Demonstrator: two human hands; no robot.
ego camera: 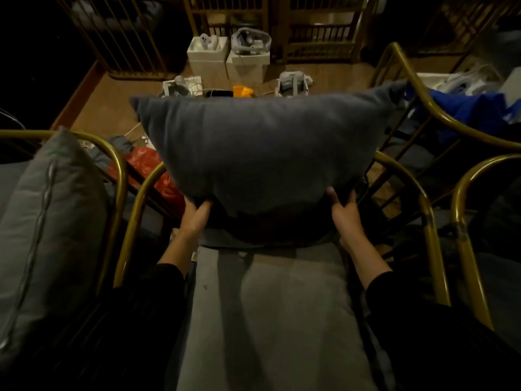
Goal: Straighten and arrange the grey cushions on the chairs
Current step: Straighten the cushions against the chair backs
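Sleeves of dark cloth came in from the bottom corners of the frame, and between them lay the grey seat cushion (267,306), flat on the middle chair (428,221) with its brass-coloured tube frame. Above it, at the centre, the left hand (194,218) and the right hand (345,213) each gripped a lower corner of the grey back cushion (262,145), fingers curled under the fabric and thumbs on the front, holding it upright against the chair's back with its lower edge just above the seat pad. At the left of the frame a lighter grey cushion (48,221) stood on edge in the neighbouring chair. Farther up, a red bag (146,165) lay on the floor, with white boxes (225,60) near the top centre and blue cloth (465,108) at the upper right. The step in hand seemed to be seating the back cushion; the next move would call for pressing it down squarely, level and centred, before letting go.
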